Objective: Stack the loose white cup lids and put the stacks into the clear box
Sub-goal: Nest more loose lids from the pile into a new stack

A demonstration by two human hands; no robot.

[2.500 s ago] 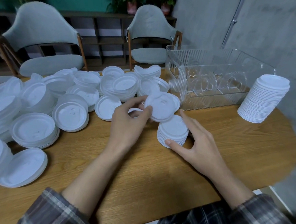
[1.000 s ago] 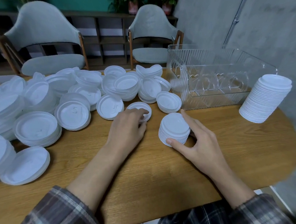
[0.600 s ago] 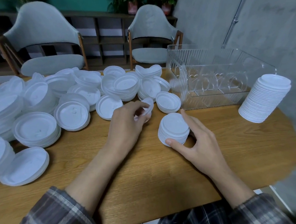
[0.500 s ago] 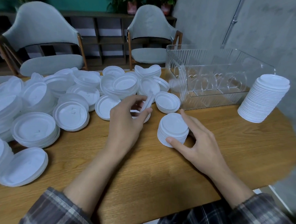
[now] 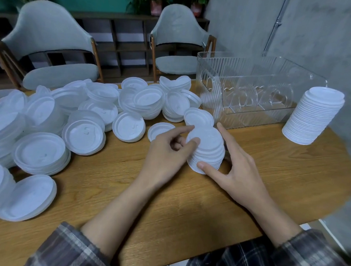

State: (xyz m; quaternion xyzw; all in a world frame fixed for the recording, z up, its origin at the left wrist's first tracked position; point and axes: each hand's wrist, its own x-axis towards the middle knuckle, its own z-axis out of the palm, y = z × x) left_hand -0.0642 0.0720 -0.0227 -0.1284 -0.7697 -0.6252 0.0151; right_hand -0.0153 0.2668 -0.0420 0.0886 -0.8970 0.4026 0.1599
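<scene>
**Lid Added to the Small Stack**

The left hand (image 5: 169, 151) is curled, with index finger and thumb pinching the left rim of the top lid (image 5: 206, 137). Half a second earlier this lid was held on edge above the table. It has now been laid flat on the small stack (image 5: 209, 157). Release has not yet been made, and seating is judged incomplete until the rim is pressed down.

The right hand (image 5: 238, 173) is spread around the same stack, thumb at the near base and index finger along the far side. This bracing position has been kept throughout.

A single lid (image 5: 160, 130) lies just left of the stack. The loose lids (image 5: 89, 111) are heaped further left, so most of the stacking is judged outstanding.

The clear box (image 5: 254, 109) stands behind the stack, and a tall stack (image 5: 315, 118) stands just to its right. Both stacks are outside the box.

All items are carried on a wooden table (image 5: 270, 179) with a rounded right end. Two padded chairs (image 5: 52, 49) are placed behind it, in front of a low shelf (image 5: 123, 37), with potted plants (image 5: 158, 0) above and a grey wall (image 5: 331, 29) at right.
</scene>
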